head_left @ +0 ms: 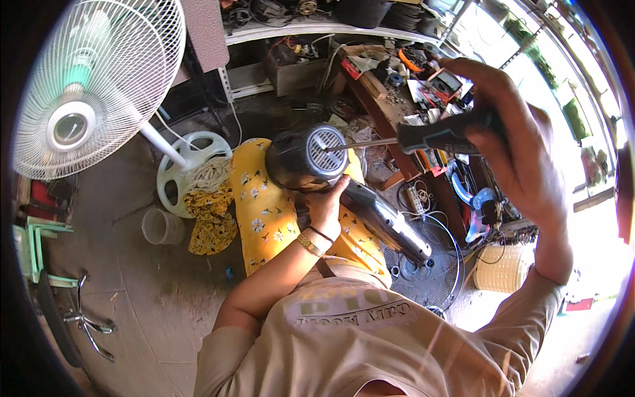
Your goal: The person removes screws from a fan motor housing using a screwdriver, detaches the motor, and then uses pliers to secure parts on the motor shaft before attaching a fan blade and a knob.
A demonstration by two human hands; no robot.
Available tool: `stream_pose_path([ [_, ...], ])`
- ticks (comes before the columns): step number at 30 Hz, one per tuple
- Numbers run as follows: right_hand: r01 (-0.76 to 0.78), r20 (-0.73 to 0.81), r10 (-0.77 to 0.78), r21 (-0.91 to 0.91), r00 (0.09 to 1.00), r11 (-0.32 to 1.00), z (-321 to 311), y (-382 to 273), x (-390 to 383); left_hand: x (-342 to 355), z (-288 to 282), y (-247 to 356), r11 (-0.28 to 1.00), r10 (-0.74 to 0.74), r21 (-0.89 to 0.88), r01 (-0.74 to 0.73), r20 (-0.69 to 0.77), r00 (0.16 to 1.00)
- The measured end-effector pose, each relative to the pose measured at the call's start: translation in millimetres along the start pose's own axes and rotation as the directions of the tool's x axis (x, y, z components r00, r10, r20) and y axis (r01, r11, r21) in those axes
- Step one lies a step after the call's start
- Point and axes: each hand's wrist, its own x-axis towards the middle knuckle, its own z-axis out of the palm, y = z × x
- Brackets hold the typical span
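A glossy black appliance (pixel 288 162) with a round slotted grille (pixel 327 151) and a long body rests across my lap, on yellow flowered trousers (pixel 261 231). My left hand (pixel 323 210) grips it just below the round head, fingers partly hidden beneath. My right hand (pixel 516 152), raised at the right, is closed on the black handle of a screwdriver (pixel 426 138). The screwdriver's thin shaft reaches left to the grille, its tip at or very near the slots; whether it touches I cannot tell.
A standing fan (pixel 71 126) fills the upper left, near a bucket (pixel 163 227) and a green plastic chair (pixel 53 226). A cluttered workbench (pixel 370 88) holds tools and parts. A loose fan guard (pixel 423 284), cables and a cream woven basket (pixel 503 268) lie at the right.
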Motion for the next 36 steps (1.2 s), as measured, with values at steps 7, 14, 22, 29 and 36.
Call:
stream_pose_path([
  [7,0.221,-0.104,-0.231,-0.096,0.967,0.971,2.0,17.1,-0.4,-4.2,3.1,2.7,0.997,0.050,0.052,-0.049,-0.030,0.998],
  [14,0.042,-0.050,-0.045,-0.057,0.998,0.997,-1.0,27.1,-2.8,-6.2,4.5,6.5,0.999,-0.005,-0.044,0.008,0.066,0.998],
  [22,0.132,-0.078,-0.137,-0.071,0.987,0.989,1.5,31.9,-2.4,-2.8,1.2,1.8,0.999,-0.037,-0.029,0.038,0.036,0.999],
  [29,0.059,-0.214,-0.054,0.016,0.975,0.998,12.1,19.7,4.3,-4.2,1.9,0.8,0.999,0.004,-0.041,-0.002,0.037,0.999],
  [36,-0.108,0.062,0.124,-0.221,0.990,0.969,-7.5,12.1,11.8,-0.3,-8.2,2.6,0.992,-0.121,-0.036,0.124,0.071,0.990],
])
